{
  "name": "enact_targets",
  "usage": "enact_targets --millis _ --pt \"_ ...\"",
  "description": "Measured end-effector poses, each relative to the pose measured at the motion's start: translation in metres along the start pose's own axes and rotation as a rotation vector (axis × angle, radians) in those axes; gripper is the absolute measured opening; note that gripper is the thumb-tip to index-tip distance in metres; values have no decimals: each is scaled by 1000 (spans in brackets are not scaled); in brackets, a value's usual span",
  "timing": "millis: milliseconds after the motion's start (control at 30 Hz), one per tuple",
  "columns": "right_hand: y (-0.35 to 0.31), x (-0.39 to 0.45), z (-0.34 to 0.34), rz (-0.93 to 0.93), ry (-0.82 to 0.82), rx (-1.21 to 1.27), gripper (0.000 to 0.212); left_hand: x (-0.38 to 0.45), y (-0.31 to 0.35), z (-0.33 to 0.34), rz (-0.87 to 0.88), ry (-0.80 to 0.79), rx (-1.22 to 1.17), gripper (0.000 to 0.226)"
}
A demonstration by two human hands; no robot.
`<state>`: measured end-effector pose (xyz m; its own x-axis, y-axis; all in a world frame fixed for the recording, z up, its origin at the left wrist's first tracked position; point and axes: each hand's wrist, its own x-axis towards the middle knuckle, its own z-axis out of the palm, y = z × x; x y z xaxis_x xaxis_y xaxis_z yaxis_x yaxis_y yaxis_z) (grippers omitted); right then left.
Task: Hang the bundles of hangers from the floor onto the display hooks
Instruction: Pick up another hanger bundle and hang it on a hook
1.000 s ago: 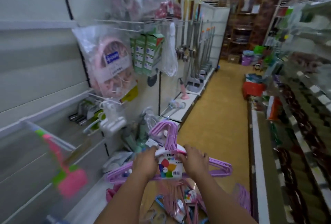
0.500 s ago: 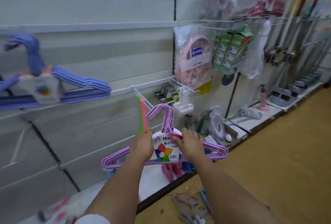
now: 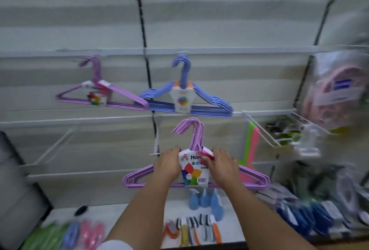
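Both hands, left hand (image 3: 168, 165) and right hand (image 3: 222, 167), curl their fingers around a purple hanger bundle (image 3: 196, 170) held near the wall below 2 hung bundles; it looks light, stiff, best gripped beside its label.

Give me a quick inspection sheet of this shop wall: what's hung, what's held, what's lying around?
Surface: white slatted wall panel; white base shelf below.
Job's things: purple hanger bundle held in front of the wall, not yet hung; blue bundle and another purple bundle already hang.
Clutter: small brushes and blue items on the shelf; bagged pink goods at right.
Grippers: left hand and right hand grip the held bundle beside its label.
Cables: nothing seen.
Surroundings: empty wire hooks; edges blurred.
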<state>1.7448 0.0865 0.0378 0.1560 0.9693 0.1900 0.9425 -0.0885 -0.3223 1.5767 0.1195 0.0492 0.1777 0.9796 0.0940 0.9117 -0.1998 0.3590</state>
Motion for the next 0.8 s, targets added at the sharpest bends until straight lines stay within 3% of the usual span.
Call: enact_targets --millis 267,400,600,800 --pt "-140 30 20 -149 52 9 38 -7 -120 -71 -99 141 -97 14" --pt "-196 50 26 -196 110 18 40 -3 -169 -101 -120 166 -67 22" --pt "-247 89 29 -206 170 65 37 26 -203 -136 -179 217 -60 28" --pt "-275 134 26 -196 227 120 41 65 -214 -169 -155 385 31 25"
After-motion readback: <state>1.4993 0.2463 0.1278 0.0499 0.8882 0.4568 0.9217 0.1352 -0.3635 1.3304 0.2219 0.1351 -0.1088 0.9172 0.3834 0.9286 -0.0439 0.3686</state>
